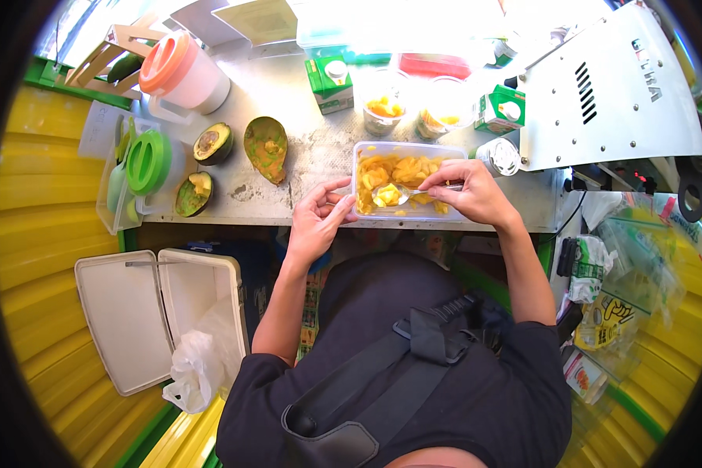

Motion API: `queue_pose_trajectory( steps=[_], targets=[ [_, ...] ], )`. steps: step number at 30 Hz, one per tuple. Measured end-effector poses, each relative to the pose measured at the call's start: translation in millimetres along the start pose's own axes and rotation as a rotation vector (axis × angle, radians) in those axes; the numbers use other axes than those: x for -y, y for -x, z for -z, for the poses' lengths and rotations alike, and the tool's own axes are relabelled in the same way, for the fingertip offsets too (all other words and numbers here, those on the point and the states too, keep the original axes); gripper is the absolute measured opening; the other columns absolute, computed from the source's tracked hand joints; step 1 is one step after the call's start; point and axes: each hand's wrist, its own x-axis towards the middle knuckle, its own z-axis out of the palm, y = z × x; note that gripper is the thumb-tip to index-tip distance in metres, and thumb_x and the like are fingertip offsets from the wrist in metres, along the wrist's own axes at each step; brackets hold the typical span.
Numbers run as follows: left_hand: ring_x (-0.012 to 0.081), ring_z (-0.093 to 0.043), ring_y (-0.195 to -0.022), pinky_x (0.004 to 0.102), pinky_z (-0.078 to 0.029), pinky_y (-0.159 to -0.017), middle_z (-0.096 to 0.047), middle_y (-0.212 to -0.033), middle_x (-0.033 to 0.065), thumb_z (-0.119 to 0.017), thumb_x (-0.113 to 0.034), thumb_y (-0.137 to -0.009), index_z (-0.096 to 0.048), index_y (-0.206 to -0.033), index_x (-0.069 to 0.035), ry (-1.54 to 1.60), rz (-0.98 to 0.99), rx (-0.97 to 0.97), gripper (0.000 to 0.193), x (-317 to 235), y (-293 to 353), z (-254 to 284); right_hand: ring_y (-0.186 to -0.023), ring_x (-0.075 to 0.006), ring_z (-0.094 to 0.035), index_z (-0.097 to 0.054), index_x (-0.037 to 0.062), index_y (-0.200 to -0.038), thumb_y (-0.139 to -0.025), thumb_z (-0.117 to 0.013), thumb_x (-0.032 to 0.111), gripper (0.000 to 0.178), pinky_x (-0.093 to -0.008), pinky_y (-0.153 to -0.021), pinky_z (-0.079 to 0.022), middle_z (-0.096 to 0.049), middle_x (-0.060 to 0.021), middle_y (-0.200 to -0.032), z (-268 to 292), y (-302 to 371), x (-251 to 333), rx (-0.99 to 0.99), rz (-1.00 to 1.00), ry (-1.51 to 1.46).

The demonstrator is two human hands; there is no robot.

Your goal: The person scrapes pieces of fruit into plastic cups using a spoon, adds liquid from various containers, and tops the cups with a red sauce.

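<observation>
A clear rectangular plastic container (356,168) of yellow-orange fruit pieces (404,167), perhaps mango or jackfruit, sits near the counter's front edge. My left hand (317,218) grips its left side, thumb and fingertips at the wall. My right hand (476,191) is closed around the handle of a metal spoon (410,192). The spoon's bowl is over the container and carries pale yellow pieces (388,195). Behind the container stand two clear cups, a left cup (382,123) and a right cup (430,129), both with yellow fruit inside. A tin can (501,156) is beside my right hand.
Left on the metal counter (246,204) lie cut avocado pieces (213,143), an empty avocado skin (265,148), a pink-lidded pitcher (187,74) and a green-lidded pitcher (150,164). Green cartons (331,86) stand behind. A white machine (608,93) fills the right. An open white cooler (203,304) sits below left.
</observation>
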Motion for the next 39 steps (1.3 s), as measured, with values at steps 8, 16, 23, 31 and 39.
queue_pose_trajectory(
  steps=[8, 16, 23, 31, 39],
  targets=[
    [0.0114, -0.071, -0.083, 0.0292, -0.063, -0.078, -0.07, -0.093, 0.0045, -0.069, -0.009, -0.101, -0.061, -0.135, 0.003, 0.039, 0.033, -0.018, 0.037, -8, 1, 4, -0.083, -0.0314, -0.072, -0.08, 0.006, -0.086, -0.08, -0.066, 0.013, 0.017, -0.0429, -0.075, -0.056, -0.073, -0.0162, -0.082, -4, 6, -3, -0.099, 0.009, 0.509],
    [0.0129, -0.073, -0.084, 0.0274, -0.063, -0.078, -0.071, -0.095, 0.006, -0.072, -0.007, -0.099, -0.064, -0.13, 0.004, 0.068, 0.059, 0.008, 0.035, -10, -3, 3, -0.08, -0.0363, -0.07, -0.08, 0.0069, -0.083, -0.075, -0.062, 0.013, 0.021, -0.0481, -0.077, -0.056, -0.073, -0.0173, -0.082, -59, -34, -25, -0.059, 0.195, 0.572],
    [0.0125, -0.073, -0.082, 0.0285, -0.063, -0.079, -0.072, -0.094, 0.005, -0.07, -0.009, -0.1, -0.064, -0.13, 0.003, 0.072, -0.002, -0.078, 0.032, -13, -3, 14, -0.082, -0.0269, -0.07, -0.08, 0.0026, -0.091, -0.081, -0.07, 0.005, 0.014, -0.0351, -0.076, -0.056, -0.074, -0.0131, -0.086, -22, -13, -9, -0.032, 0.088, 0.113],
    [0.0101, -0.069, -0.078, 0.0263, -0.061, -0.075, -0.068, -0.093, 0.0017, -0.07, -0.01, -0.101, -0.067, -0.126, 0.003, -0.033, -0.15, -0.164, 0.028, -38, -18, 34, -0.08, -0.0192, -0.07, -0.081, 0.0038, -0.095, -0.086, -0.073, 0.006, 0.012, -0.032, -0.071, -0.054, -0.074, -0.0086, -0.085, 9, 19, 11, -0.151, 0.003, 0.018],
    [0.0044, -0.06, -0.072, 0.0192, -0.05, -0.066, -0.064, -0.087, -0.0028, -0.073, -0.011, -0.099, -0.069, -0.124, 0.003, -0.12, -0.324, -0.187, 0.029, -72, -48, 31, -0.081, -0.0172, -0.071, -0.081, 0.0028, -0.097, -0.086, -0.074, 0.005, 0.013, -0.0307, -0.074, -0.054, -0.075, -0.0109, -0.084, 17, 41, 9, -0.181, -0.023, -0.021]
  ],
)
